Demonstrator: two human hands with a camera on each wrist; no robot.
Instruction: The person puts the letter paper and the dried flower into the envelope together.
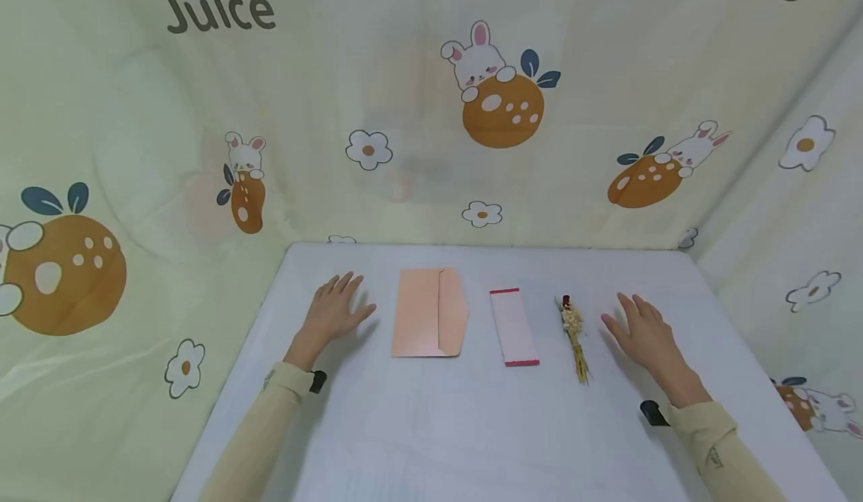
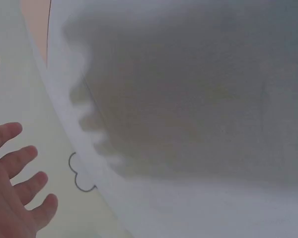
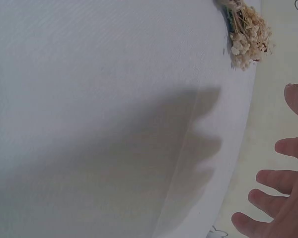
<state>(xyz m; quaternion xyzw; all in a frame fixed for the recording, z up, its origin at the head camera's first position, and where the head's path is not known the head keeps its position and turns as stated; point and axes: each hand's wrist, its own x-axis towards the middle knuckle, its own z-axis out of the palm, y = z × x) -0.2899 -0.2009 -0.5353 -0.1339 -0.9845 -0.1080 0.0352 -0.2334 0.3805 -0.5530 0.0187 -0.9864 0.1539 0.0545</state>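
Note:
On the white table lies a peach envelope (image 1: 416, 313) with its flap opened out to the right. Beside it is a narrow pale strip (image 1: 515, 328) with red bands at both ends; its kind is unclear. Farther right rests a small bunch of dried flowers (image 1: 573, 326), also partly seen in the right wrist view as pale blooms (image 3: 246, 42). My left hand (image 1: 330, 311) hovers left of the envelope, fingers spread and holding nothing. To the right of the flowers, my right hand (image 1: 643, 333) is held above the table, its fingers apart and nothing in them.
The white table (image 1: 431, 434) ends at a back edge against a hanging cloth (image 1: 404, 60) printed with rabbits, oranges and daisies. Cloth also hangs along the left and right sides. Both hands cast shadows on the tabletop.

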